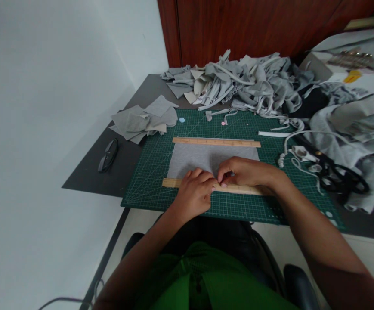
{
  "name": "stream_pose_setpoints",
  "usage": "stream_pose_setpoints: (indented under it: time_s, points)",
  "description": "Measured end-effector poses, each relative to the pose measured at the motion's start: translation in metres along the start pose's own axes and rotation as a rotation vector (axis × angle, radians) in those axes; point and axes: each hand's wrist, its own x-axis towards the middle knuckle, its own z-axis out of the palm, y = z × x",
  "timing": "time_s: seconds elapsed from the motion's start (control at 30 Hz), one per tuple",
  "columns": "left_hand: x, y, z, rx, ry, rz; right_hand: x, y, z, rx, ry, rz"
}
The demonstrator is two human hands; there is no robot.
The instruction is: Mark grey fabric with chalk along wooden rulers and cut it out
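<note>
Grey fabric panel [202, 157] lies flat mid-mat, long axis parallel to the surface's near edge, between far ruler [216, 142] and near ruler [174, 182]. My left hand [195, 193] and right hand [243, 172] meet at its near edge, fingertips pinching it against the near ruler; both equally near.

black scissors [341, 176] right, glasses [108, 155] left, scrap heap [238, 84] behind.

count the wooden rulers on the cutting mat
2. One wooden ruler lies along the far edge of the grey fabric. The other lies along the near edge, under the left hand and right hand. More could be hidden under the scrap pile.
</note>
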Motion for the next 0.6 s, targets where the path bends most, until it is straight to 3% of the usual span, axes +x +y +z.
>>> stream_pose_setpoints:
  time_s: [0.6]
  points:
    - [-0.002,-0.0009,0.0027,0.02,0.037,0.001,0.0026,0.004,0.0019,0.039,-0.007,0.014]
